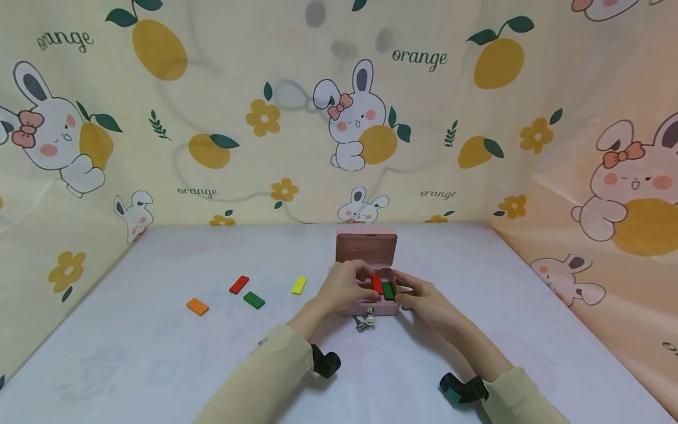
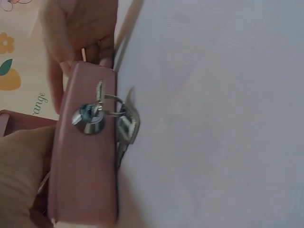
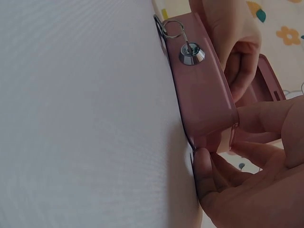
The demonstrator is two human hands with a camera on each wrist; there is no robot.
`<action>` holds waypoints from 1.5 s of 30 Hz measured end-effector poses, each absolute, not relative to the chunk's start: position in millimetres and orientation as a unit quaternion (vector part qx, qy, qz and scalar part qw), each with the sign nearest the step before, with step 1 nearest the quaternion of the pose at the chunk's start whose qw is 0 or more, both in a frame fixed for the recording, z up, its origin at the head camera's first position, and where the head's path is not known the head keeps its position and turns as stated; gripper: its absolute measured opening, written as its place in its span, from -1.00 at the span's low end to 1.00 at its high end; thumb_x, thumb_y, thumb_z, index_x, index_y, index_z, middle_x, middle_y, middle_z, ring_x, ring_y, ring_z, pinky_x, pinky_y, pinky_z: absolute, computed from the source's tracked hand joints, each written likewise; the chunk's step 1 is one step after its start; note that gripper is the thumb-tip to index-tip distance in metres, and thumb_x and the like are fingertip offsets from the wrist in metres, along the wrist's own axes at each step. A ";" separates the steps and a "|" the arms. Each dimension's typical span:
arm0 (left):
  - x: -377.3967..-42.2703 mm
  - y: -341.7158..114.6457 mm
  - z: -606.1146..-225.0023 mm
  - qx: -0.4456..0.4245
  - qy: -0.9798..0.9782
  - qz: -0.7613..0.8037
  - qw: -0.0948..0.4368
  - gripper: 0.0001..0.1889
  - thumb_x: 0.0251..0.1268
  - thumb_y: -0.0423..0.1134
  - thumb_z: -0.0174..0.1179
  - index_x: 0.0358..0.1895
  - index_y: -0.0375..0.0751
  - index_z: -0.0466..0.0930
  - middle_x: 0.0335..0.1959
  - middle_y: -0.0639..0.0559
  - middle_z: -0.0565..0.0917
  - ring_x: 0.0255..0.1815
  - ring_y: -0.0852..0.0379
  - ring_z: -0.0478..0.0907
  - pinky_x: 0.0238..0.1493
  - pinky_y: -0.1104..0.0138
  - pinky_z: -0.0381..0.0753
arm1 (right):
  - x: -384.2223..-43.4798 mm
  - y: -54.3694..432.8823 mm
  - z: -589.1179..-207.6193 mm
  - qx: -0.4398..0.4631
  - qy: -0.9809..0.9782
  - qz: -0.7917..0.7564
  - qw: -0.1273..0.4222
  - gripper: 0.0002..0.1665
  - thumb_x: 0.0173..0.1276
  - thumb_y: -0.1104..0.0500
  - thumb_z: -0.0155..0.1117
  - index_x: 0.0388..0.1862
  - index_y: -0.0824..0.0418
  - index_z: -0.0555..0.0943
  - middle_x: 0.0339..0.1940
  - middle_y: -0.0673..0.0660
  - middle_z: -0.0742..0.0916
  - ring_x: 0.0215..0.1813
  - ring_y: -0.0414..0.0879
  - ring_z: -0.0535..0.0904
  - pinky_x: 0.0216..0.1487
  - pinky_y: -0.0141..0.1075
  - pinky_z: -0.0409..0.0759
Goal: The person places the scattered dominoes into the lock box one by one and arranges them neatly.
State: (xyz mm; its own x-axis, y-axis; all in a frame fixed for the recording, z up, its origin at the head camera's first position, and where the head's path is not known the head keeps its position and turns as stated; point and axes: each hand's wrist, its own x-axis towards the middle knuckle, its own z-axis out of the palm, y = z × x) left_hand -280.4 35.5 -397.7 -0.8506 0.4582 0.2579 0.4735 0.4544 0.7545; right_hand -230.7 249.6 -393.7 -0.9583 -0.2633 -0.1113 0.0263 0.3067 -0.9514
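A pink metal cash box (image 1: pixel 365 308) stands with its lid (image 1: pixel 366 249) raised and tilted back. My left hand (image 1: pixel 343 284) reaches over its left side, thumb and fingers pinching a red block (image 1: pixel 376 284) inside the box. Right beside that lies a green block (image 1: pixel 388 291). At the box's right end, my right hand (image 1: pixel 424 299) holds the side wall; in the right wrist view its thumb (image 3: pixel 204 171) lies low by the front corner. A key sits in the front lock (image 2: pixel 90 118), with more keys (image 2: pixel 127 127) hanging from its ring. In both wrist views the blocks in the box are hidden.
Left of the box, loose blocks lie on the white tabletop (image 1: pixel 132 347): yellow (image 1: pixel 299 285), red (image 1: pixel 239 285), green (image 1: pixel 254 300) and orange (image 1: pixel 198 306). A patterned cloth (image 1: pixel 296 47) hangs behind and along both sides. Each wrist carries a black camera band (image 1: pixel 464 390).
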 end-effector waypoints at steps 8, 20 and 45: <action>-282.8 42.9 -401.3 -0.280 -0.885 -0.370 0.035 -0.65 0.03 -0.23 0.53 -0.10 -0.20 0.67 -0.27 0.05 0.70 -0.30 0.20 0.56 -0.20 0.41 0.55 | -230.9 248.2 -392.0 -0.068 0.805 -0.576 0.123 -0.30 0.50 0.30 0.04 0.57 0.06 0.19 0.52 0.29 0.25 0.40 0.29 0.26 0.34 0.21 0.19; -284.8 34.2 -401.6 -0.282 -0.898 -0.339 0.010 -0.65 0.10 -0.23 0.48 -0.04 -0.19 0.66 -0.21 0.06 0.69 -0.25 0.20 0.56 -0.14 0.40 0.56 | -231.2 247.0 -393.1 -0.066 0.812 -0.568 0.121 -0.31 0.49 0.28 0.07 0.56 0.08 0.20 0.48 0.31 0.30 0.36 0.24 0.32 0.31 0.12 0.29; -279.6 40.3 -403.6 -0.276 -0.891 -0.359 0.033 -0.69 0.10 -0.26 0.48 -0.08 -0.18 0.67 -0.20 0.07 0.70 -0.25 0.19 0.60 -0.12 0.40 0.56 | -229.7 245.7 -393.8 -0.062 0.807 -0.575 0.119 -0.32 0.49 0.30 0.06 0.55 0.05 0.23 0.48 0.28 0.31 0.36 0.24 0.33 0.34 0.17 0.23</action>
